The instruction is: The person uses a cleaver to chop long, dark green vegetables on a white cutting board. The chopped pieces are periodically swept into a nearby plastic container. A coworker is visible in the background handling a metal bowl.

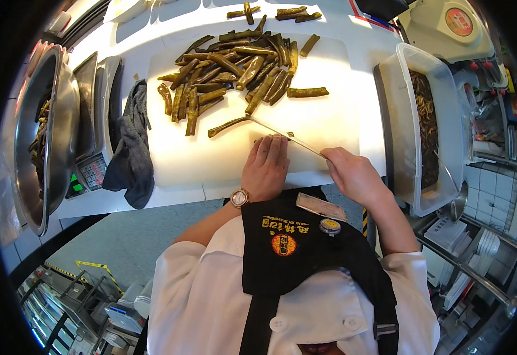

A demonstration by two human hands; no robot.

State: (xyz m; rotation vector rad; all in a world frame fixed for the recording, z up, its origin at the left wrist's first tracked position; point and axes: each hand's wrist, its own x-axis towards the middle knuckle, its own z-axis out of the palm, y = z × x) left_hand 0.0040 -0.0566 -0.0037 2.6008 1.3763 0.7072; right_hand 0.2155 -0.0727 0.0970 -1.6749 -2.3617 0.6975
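Observation:
My right hand [354, 174] is closed around a knife [288, 136], seen almost edge-on as a thin, pale metal line slanting to the upper left. Its far end meets a single glossy brown-green stalk piece [227, 126]. Close to the blade, my left hand [265, 168] presses down with its fingers together. Dark bits show by those fingertips; whatever lies under them is mostly hidden. Both hands are at the near part of a white cutting board [329, 127]. Beyond them lies a heap of cut brown-green stalk pieces [229, 65].
At left are a crumpled dark cloth [133, 142], a scale [90, 171] and a large metal bowl [51, 160] with stalk pieces inside. A clear plastic tub [409, 171] with dark food stands right, a ladle [459, 201] at its side. The table's near edge runs before me.

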